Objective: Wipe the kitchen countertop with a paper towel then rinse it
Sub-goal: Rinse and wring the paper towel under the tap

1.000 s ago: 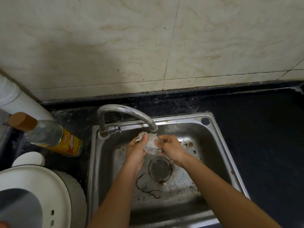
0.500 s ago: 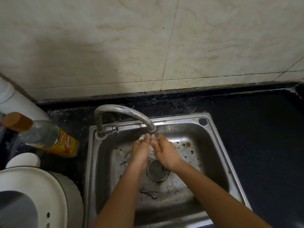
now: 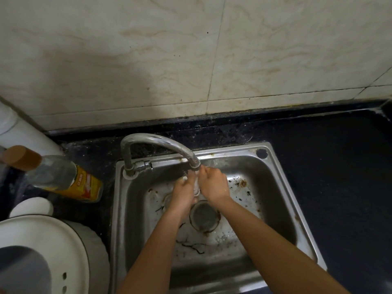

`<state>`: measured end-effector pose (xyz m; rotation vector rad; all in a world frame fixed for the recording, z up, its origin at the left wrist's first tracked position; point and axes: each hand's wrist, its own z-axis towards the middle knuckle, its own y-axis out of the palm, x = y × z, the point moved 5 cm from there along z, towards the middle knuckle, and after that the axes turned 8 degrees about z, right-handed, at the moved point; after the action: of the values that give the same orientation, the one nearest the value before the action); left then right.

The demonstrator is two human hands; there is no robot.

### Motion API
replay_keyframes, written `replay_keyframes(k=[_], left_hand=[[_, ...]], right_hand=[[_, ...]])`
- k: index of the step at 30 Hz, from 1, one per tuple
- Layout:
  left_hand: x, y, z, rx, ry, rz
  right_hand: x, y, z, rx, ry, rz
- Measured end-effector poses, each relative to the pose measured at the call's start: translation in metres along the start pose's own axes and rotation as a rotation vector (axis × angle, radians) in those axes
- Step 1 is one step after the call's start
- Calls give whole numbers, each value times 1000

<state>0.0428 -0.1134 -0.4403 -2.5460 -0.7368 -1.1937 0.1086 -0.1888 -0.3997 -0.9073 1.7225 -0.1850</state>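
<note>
Both my hands are pressed together in the steel sink [image 3: 282,187], right under the spout of the curved tap [image 3: 161,143]. Between them I squeeze a wet white paper towel [image 3: 196,186]; only a thin strip of it shows between my palms, plus a small bit at my left fingertips. My left hand [image 3: 183,193] and my right hand [image 3: 213,184] are both closed around it. The drain [image 3: 203,216] lies just below my wrists. The black countertop [image 3: 331,162] runs to the right of the sink.
A clear bottle [image 3: 57,177] with a yellow label and brown cap lies left of the sink. A white lidded appliance [image 3: 42,251] fills the lower left corner. Dark scraps and rust spots dot the sink floor. A tiled wall rises behind.
The towel was spread open between my hands a second ago; now my hands have closed together and crushed it into a narrow wad under the spout.
</note>
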Motion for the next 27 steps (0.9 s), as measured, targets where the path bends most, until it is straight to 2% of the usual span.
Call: replay_keyframes(k=[2,4,8,11,15,19,23,27], left_hand=[[0,2,-5,-72,34,-73],[0,2,-8,-81,45,-146],[-11,-14,-1,147,-27,59],[-9,-31,-1,267,-61,173],[15,-62,-7,439,121,402],[28,-90,-16,629,305,695],[45,-93,3,489,445,1208],[56,-94,16,364,509,1491]], right_hand=[[8,-3,5,-18,166,69],[14,-6,6,-49,236,99],[10,8,-8,-213,102,208],[7,14,-10,-261,40,329],[-1,6,-6,-257,29,475],[-1,3,-5,-264,54,497],[-5,-1,-5,-271,72,552],[-8,-4,-6,-308,101,569]])
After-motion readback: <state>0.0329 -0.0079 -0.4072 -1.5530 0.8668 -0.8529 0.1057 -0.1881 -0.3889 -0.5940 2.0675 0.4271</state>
